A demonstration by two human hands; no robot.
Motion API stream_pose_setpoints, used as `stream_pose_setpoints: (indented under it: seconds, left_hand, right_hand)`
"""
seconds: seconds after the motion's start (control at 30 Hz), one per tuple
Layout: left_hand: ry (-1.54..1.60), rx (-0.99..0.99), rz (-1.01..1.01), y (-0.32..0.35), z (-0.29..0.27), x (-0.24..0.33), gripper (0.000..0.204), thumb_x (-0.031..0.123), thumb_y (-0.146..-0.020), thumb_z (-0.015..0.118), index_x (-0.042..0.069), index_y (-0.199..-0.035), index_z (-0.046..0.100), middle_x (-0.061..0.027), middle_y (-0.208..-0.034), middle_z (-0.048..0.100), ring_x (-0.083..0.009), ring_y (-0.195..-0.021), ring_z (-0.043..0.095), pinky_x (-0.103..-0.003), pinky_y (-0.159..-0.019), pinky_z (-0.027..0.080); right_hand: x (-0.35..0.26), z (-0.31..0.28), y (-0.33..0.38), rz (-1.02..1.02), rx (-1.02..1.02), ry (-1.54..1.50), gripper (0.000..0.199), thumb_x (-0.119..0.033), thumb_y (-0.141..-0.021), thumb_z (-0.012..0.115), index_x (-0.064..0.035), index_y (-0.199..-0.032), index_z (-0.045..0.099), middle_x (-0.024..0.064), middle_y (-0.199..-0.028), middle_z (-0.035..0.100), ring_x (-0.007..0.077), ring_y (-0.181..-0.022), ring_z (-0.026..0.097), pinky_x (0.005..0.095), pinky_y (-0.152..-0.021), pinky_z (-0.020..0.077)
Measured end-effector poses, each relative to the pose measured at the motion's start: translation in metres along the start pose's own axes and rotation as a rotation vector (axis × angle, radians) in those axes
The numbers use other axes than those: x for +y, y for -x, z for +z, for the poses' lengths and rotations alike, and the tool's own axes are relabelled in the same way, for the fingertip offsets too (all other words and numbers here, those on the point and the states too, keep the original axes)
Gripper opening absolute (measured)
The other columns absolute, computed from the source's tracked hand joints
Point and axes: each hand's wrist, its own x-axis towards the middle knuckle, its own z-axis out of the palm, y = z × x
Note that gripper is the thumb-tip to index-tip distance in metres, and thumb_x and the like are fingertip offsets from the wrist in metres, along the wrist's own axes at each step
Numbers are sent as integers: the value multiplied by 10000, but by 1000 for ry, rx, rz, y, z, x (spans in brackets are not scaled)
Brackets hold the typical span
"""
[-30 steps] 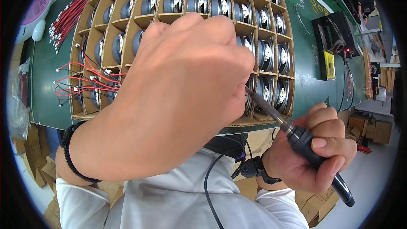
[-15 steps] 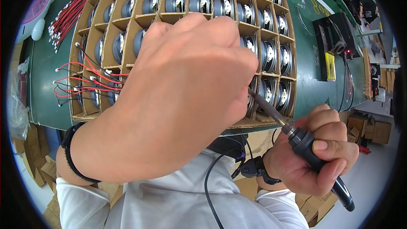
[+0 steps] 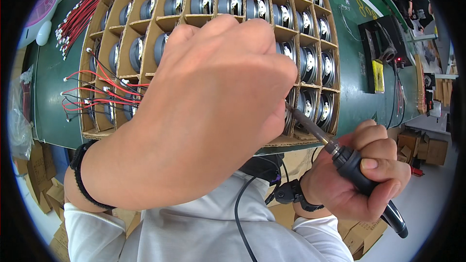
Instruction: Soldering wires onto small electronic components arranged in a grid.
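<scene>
Electronics workshop, i.e. small-parts assy. Signs: green workbench [image 3: 353,92] w/ a big divided cardboard tray [image 3: 293,140] on it, slots holding rows of near-identical round speakers [image 3: 202,3]; soldering iron [image 3: 348,163] w/ its tip at the tray; black box-shaped unit [image 3: 397,41] w/ red light, R side; bundle of red wires [image 3: 90,9] w/ white plugs, top L. Also brown boxes [image 3: 437,151] on the floor, plus another person [image 3: 420,8] in dark clothes, upper R.
</scene>
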Motion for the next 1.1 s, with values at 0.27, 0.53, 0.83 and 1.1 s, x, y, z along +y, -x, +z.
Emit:
stream_pose_setpoints:
  seconds: [0.27,0.53,0.83,1.1]
  left_hand:
    - [-9,-20,-21,0,-2,2,119,36,-659,692,91,-726,612,-33,-778,510,-238,-755,505,-361,-688,362]
    - [-63,-116,-102,-5,-10,9,122,37,-641,690,104,-715,620,-20,-787,498,-239,-790,502,-366,-733,353]
    - [-194,-198,-138,-8,-18,17,119,42,-653,694,110,-729,632,-18,-817,498,-242,-821,503,-370,-754,347]
    - [-197,-231,-134,-4,-24,19,91,66,-720,697,111,-776,642,-22,-852,505,-240,-838,498,-366,-767,332]
  right_hand:
    - [4,-4,-3,-5,106,-27,309,-276,-983,351,-84,-775,475,25,-643,370,155,-574,312,338,-573,234]
    - [20,-18,-12,224,292,-104,431,-438,-1074,316,-90,-990,555,15,-700,468,115,-596,430,269,-545,370]
    - [46,-18,-16,586,329,-504,410,-470,-1065,368,-125,-1126,580,40,-809,517,170,-761,477,321,-723,413]
    - [52,-17,-11,592,230,-592,423,-477,-1068,350,-121,-1159,559,43,-849,509,171,-761,473,314,-708,415]
